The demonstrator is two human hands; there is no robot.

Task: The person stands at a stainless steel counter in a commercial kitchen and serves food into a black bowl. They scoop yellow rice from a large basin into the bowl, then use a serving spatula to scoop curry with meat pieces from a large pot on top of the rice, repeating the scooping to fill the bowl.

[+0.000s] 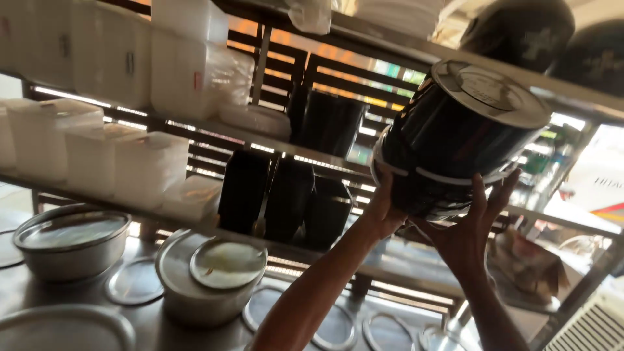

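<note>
I am holding a stack of glossy black round plastic containers (458, 133) tilted between two upper rack shelves | left hand (383, 211) and right hand (469, 237) cupping its underside, fingers (497, 195) spread wide | judgement: keeping both palms underneath, steadying the tilt | steel lidded pots (208, 276) sitting on the counter (149, 325) below.

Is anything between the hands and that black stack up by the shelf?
No. Both hands are already on the stack of black containers: left hand at its lower left edge, right hand underneath. Nothing visible sits between them.
</note>
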